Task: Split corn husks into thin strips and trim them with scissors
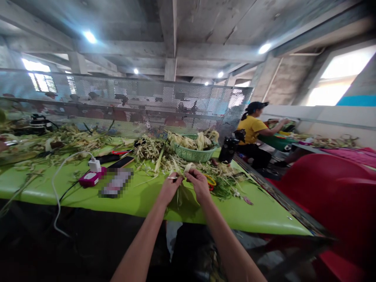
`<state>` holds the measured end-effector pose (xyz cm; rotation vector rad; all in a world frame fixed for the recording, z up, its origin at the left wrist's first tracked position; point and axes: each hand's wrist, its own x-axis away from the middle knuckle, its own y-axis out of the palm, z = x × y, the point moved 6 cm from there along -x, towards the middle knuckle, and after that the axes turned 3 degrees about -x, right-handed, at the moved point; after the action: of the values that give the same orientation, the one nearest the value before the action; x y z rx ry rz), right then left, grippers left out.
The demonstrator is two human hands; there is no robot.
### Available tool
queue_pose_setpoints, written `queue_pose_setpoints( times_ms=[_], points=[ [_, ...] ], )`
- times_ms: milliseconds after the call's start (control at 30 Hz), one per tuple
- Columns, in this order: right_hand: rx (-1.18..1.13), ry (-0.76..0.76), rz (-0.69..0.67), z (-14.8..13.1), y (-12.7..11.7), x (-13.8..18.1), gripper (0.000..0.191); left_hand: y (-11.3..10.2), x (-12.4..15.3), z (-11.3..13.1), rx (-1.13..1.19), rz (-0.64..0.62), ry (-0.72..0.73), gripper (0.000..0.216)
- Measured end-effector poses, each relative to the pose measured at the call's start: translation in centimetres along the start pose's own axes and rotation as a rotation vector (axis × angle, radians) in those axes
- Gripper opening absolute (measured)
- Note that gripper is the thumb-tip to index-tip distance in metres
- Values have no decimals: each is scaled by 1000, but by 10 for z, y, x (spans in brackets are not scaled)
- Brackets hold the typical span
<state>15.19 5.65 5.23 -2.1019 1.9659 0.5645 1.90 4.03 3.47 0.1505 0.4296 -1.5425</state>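
Note:
Pale, dry leaf strips (179, 196) that look like corn husk are pinched between my hands, above the near edge of the green tabletop. My left hand (171, 186) closes its fingertips on the strips, and a thin white piece I cannot make out sticks out at its fingers. On the other side, my right hand (199, 183) pinches a broader, curled pale strip at its upper end. Loose ends hang down below both hands. Just behind them stands a green plastic basket (194, 154) heaped with husks. Yellow and red handles (210, 181) show partly behind my right hand.
A magenta power block (89, 178) with a white plug and cable lies left, near two phones, one blurred. Husk scraps (149, 150) cover the back of the green table (252, 219). A dark bottle (228, 149) stands right. Beyond it sits a person in yellow (251, 127), near red chairs (323, 192).

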Motion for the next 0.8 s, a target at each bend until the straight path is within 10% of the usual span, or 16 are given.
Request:
queue_pose_setpoints(
  times_ms=[800],
  points=[
    [-97,-133,279,-1,-24,2,21,7,0,-9,-33,-94,-16,13]
  ],
)
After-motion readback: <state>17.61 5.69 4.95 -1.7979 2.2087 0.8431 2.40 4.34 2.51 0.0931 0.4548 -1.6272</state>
